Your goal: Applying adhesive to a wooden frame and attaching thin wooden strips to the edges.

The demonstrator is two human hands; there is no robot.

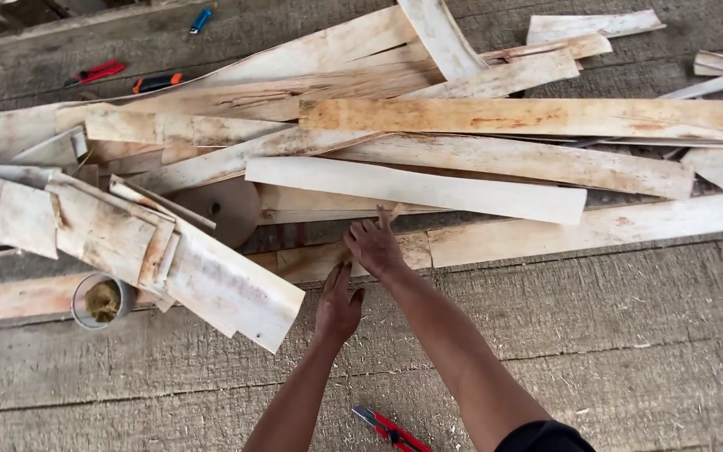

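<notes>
A: Where's the strip both hands are at?

B: It's the veneer strip point(353, 255) lying along the near edge of the pile, flat on the rough grey work surface point(629, 351). The right hand point(374, 247) rests on its top edge with fingers spread and loose, gripping nothing. The left hand point(338, 305) lies flat just below it, fingers straight, palm down, also gripping nothing.

A: What's around it?

B: Just beyond the right fingertips lies a pale, clean veneer strip point(416, 191), and a round wooden disc point(223, 209) sits half under the sheets to the left. Farther left is a tin of brownish filler point(100, 301). A red utility knife point(391, 428) lies near the person's forearms; more cutters point(156, 82) lie at the far side.

A: Any risk?

B: I'd say splinters: the edges look ragged, and a bare palm sliding along one could catch. The thin sheets overlap loosely, so tugging one might shift the stack or crack a strip. The knife by the elbow could get knocked, too.
</notes>
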